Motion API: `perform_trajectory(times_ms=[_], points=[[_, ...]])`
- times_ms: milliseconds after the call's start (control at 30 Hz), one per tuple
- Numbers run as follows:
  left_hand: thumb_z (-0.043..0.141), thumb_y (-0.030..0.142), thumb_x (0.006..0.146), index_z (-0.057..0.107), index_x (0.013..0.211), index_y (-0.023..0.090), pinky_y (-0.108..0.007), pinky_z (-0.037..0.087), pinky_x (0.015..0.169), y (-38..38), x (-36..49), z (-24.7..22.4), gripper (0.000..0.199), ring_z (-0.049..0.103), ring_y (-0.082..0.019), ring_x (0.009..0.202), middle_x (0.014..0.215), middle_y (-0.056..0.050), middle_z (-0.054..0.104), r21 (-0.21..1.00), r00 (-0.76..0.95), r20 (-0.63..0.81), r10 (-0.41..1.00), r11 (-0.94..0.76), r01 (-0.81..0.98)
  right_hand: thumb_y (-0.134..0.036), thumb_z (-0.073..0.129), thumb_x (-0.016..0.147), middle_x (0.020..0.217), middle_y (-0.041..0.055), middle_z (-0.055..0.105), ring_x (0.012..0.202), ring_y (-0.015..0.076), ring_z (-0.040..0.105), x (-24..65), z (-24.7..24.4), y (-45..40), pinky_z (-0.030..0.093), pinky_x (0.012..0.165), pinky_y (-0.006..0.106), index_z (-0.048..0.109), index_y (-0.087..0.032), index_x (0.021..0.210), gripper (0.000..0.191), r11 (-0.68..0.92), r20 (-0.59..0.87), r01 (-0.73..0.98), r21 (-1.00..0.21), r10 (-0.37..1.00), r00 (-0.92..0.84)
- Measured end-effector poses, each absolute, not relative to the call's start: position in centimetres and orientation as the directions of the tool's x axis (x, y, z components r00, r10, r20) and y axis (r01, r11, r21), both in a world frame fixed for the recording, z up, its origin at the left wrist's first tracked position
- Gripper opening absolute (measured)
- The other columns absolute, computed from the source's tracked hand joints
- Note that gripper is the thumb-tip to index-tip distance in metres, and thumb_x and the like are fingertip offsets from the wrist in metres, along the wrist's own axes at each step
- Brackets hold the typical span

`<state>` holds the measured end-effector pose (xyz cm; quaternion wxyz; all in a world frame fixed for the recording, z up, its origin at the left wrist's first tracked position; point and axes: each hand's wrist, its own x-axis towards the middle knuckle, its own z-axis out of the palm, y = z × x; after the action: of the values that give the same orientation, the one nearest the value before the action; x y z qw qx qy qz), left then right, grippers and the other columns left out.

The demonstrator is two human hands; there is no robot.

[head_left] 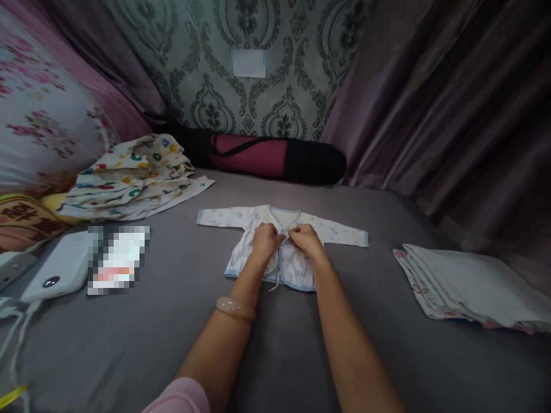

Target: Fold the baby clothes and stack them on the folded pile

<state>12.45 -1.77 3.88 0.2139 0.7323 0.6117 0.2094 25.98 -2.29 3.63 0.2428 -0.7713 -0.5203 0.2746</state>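
Note:
A small white baby shirt with pale blue trim lies spread on the grey sheet, its sleeves stretched out to both sides. My left hand is at the middle of its front, fingers pinched near the neckline. Close beside it my right hand pinches at the same front edge, the fingertips of both hands almost meeting. What exactly sits between the fingertips is too small to make out; it may be a tie or the cloth. A thin white tie string hangs loose at the lower hem.
Folded cloths are stacked at the right. To the left lie a white power bank with cables, a blurred-out item and a crumpled patterned cloth. A long black and maroon bag rests along the wall.

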Motion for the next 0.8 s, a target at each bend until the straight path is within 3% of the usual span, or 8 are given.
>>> perform_trajectory(times_ms=[167, 333, 533, 667, 800], points=[[0.063, 0.030, 0.081, 0.068, 0.095, 0.015, -0.029, 0.044, 0.082, -2.2, 13.0, 4.0, 0.021, 0.059, -0.024, 0.101, 0.102, -0.013, 0.064, 0.493, 0.151, 0.051, 0.987, -0.156, 0.856, -0.024, 0.056, 0.078, 0.047, -0.0028, 0.056, 0.041, 0.0090, 0.049, 26.4, 3.4, -2.1, 0.031, 0.043, 0.018, 0.070, -0.014, 0.073, 0.018, -0.323, -0.193, 0.525, -0.788, 0.938, 0.288], [0.054, 0.026, 0.084, 0.070, 0.089, 0.015, -0.029, 0.043, 0.077, -2.2, 13.1, 4.1, 0.019, 0.060, -0.025, 0.100, 0.100, -0.014, 0.067, 0.486, 0.173, 0.064, 0.983, -0.182, 0.855, -0.021, 0.057, 0.081, 0.041, -0.0048, 0.049, 0.035, 0.0070, 0.042, 25.5, 4.3, -2.4, 0.026, 0.037, 0.017, 0.064, -0.014, 0.063, 0.020, -0.353, -0.253, 0.366, -0.861, 0.922, 0.295], [0.047, 0.027, 0.088, 0.071, 0.084, 0.016, -0.026, 0.040, 0.068, -1.9, 12.9, 4.5, 0.027, 0.062, -0.020, 0.079, 0.078, -0.009, 0.068, 0.667, 0.220, 0.078, 0.972, -0.215, 0.714, -0.017, 0.051, 0.085, 0.046, -0.0048, 0.053, 0.034, 0.0050, 0.041, 25.0, 5.3, -2.6, 0.025, 0.035, 0.016, 0.059, -0.015, 0.064, 0.023, -0.365, -0.297, 0.232, -0.902, 0.913, 0.281], [0.049, 0.019, 0.082, 0.069, 0.074, 0.012, -0.022, 0.037, 0.058, -1.1, 12.8, 3.9, 0.023, 0.056, -0.015, 0.063, 0.059, -0.002, 0.058, 0.819, 0.252, -0.028, 0.967, -0.122, 0.561, -0.015, 0.052, 0.084, 0.047, -0.0038, 0.054, 0.034, 0.0043, 0.040, 24.9, 5.6, -2.6, 0.025, 0.034, 0.016, 0.058, -0.014, 0.062, 0.023, -0.378, -0.324, 0.166, -0.911, 0.904, 0.279], [0.045, 0.012, 0.077, 0.066, 0.070, 0.011, -0.019, 0.034, 0.049, -0.7, 12.8, 3.2, 0.023, 0.047, -0.010, 0.048, 0.050, 0.003, 0.048, 0.858, 0.316, -0.116, 0.942, -0.065, 0.509, -0.013, 0.051, 0.084, 0.050, -0.0022, 0.057, 0.035, 0.0042, 0.042, 24.6, 5.5, -2.5, 0.025, 0.033, 0.015, 0.060, -0.013, 0.065, 0.022, -0.387, -0.337, 0.150, -0.910, 0.900, 0.277]])
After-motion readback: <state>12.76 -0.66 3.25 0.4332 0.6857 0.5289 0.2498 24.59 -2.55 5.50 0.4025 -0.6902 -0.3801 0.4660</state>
